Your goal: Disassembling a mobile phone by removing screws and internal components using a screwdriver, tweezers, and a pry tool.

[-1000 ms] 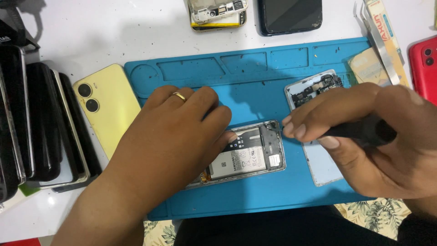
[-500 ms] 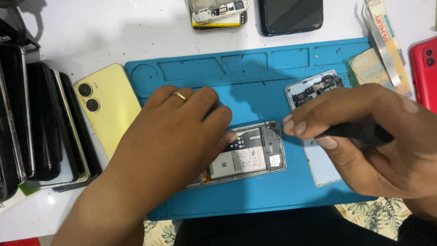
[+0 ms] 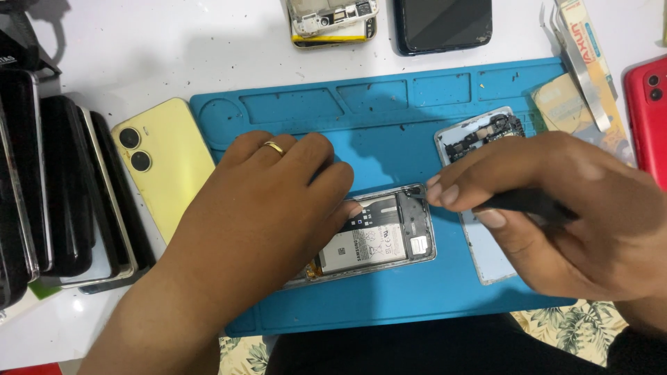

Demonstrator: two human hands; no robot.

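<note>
Surroundings first: I see a blue mat point(image 3: 389, 114) on a white table point(image 3: 139, 48), and on the mat an opened phone point(image 3: 379, 236) lying flat, its battery and boards exposed. Just to its right lies a pale back panel point(image 3: 486, 257) with a dark part on its upper end, much of it hidden under my right hand. A yellow phone point(image 3: 167, 167) lies face down at the mat's left edge, partly off it. Further left, a row of dark phones point(image 3: 62, 187) stands packed on edge. At the table's far side I note a stripped frame point(image 3: 333, 21) and a black phone point(image 3: 445, 24); at far right a red phone point(image 3: 646, 118), and near it tweezers point(image 3: 583, 66) lying over a tan packet point(image 3: 563, 104).

My left hand point(image 3: 257, 215), with a gold ring point(image 3: 273, 146) on one finger, lies palm down over the opened phone's left half, fingers loosely curled, pressing on it; it covers that end entirely. My right hand point(image 3: 577, 215) is closed in a pen-like grip on a black tool point(image 3: 524, 201), fingertips pinched near its front. The tool's tip sits at the opened phone's upper right corner; whether it touches, I cannot tell.
</note>
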